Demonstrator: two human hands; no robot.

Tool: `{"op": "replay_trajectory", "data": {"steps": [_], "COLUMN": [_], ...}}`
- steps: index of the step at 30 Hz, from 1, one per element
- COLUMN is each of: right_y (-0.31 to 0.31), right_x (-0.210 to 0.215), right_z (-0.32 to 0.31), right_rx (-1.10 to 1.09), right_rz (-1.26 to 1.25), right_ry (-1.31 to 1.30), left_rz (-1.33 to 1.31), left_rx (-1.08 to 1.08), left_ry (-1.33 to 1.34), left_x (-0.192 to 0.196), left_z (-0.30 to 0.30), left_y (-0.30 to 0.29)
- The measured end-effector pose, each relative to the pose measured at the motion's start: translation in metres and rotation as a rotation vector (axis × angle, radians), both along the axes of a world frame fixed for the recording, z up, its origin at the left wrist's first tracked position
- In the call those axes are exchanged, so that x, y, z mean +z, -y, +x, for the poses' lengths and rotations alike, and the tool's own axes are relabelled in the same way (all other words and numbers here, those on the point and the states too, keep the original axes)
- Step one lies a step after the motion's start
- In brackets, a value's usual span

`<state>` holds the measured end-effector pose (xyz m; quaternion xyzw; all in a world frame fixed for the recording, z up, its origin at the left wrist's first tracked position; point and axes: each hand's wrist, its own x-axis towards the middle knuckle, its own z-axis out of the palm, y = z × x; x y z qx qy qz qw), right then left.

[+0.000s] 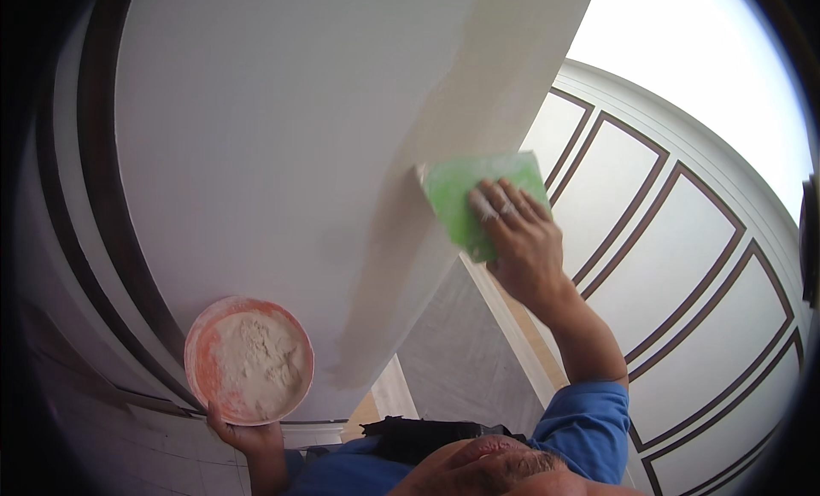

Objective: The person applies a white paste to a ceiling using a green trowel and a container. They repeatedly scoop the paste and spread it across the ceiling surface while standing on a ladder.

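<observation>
My right hand [519,240] presses a green flat plastic spreader [465,193] against the edge of a wide white wall panel [282,146], where a band of fresh cream-coloured filler [427,205] runs down the panel's right side. My left hand [248,436] holds up a round orange bowl [249,360] from below. The bowl contains whitish paste, and smears of it coat the rim. Only the fingers of the left hand show under the bowl.
White wall panels framed by dark brown trim [675,240] fill the right side, and dark curved trim [94,197] runs along the left. My blue sleeve [589,428] and a dark strap [436,432] sit at the bottom. A bright ceiling area [683,60] is at the upper right.
</observation>
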<state>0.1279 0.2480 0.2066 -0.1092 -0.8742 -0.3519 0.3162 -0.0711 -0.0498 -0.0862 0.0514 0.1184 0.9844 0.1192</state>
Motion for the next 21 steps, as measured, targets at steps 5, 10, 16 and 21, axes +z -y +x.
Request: {"op": "replay_trajectory", "data": {"steps": [5,10,16,21], "right_y": [0.012,-0.005,-0.063,-0.114], "right_x": [0.017,0.15,0.253,0.263], "right_z": [0.025,0.04,0.042,0.013], "right_rx": [0.036,0.292,0.094,0.036], "right_rz": [-0.062,0.354,0.815,0.887], "right_ry": [0.006,-0.273,-0.132,0.088], "left_rz": [-0.001,0.003,0.011,0.032], "left_rx": [0.035,0.047,0.087,0.069], "left_ry": [0.027,0.031,0.04,0.02], "left_x": [-0.002,-0.003,0.004,0.004], "left_z": [0.003,0.005,0.011,0.012], "left_y": [-0.003,-0.003,-0.005,-0.012]}}
